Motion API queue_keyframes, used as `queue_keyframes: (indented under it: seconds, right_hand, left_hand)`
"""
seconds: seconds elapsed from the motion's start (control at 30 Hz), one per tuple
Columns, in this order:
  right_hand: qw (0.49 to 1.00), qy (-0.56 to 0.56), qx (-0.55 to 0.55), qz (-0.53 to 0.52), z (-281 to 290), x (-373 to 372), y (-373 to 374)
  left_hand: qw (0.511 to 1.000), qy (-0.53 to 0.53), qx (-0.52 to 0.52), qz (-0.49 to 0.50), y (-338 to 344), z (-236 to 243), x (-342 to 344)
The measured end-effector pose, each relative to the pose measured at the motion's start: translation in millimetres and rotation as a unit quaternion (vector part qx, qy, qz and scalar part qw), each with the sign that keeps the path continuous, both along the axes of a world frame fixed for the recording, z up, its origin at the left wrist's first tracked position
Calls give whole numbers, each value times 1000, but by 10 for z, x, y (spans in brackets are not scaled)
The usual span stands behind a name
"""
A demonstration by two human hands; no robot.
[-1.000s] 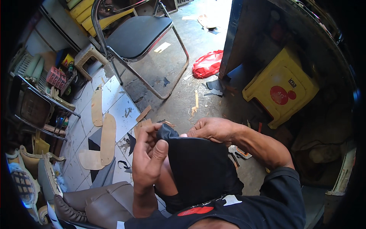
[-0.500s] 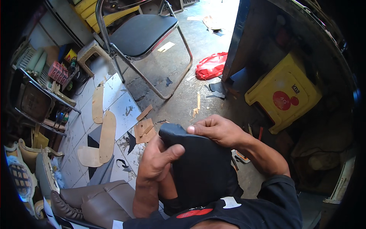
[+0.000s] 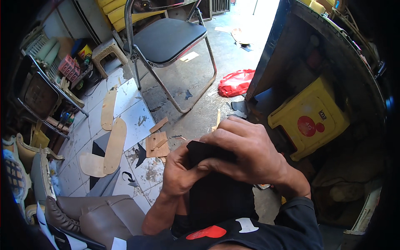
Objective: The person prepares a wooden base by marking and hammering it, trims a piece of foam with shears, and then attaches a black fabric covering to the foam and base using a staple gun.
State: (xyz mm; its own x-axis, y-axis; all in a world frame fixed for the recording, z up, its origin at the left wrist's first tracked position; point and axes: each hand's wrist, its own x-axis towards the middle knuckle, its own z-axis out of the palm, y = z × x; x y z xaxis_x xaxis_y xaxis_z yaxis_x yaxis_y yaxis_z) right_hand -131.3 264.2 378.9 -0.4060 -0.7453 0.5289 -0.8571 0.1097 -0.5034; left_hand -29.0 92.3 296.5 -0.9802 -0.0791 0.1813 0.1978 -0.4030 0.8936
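A black covered pad, upholstery-like with a folded upper edge, stands in front of my body, close to my shirt. My left hand grips its left upper corner, with the thumb pressed against the near face. Across the top edge lies my right hand, its fingers bent over the far side and its thumb on the near side. Both thumbs nearly meet at the folded edge. The pad's far side and the fingertips behind it are hidden.
Wooden panels and dark scraps lie on the tiles at the left. A folding chair stands ahead, a red plastic bag beyond. At right is a yellow plastic stool; a brown cushion sits at lower left.
My right hand has moved from pinching the pad's right edge to wrapping over its top. The left hand has shifted slightly right and down, and the view has tilted a little.
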Motion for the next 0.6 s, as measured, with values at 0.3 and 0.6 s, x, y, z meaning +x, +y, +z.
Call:
queue_keyframes:
  seconds: [0.3,0.6]
  right_hand:
    - [997,59,-49,-30,-41,37,-104]
    - [997,-38,-73,5,-61,-32,-222]
  left_hand:
    - [994,24,-66,85,160,30,23]
    - [1000,-16,-4,9,-8,66,135]
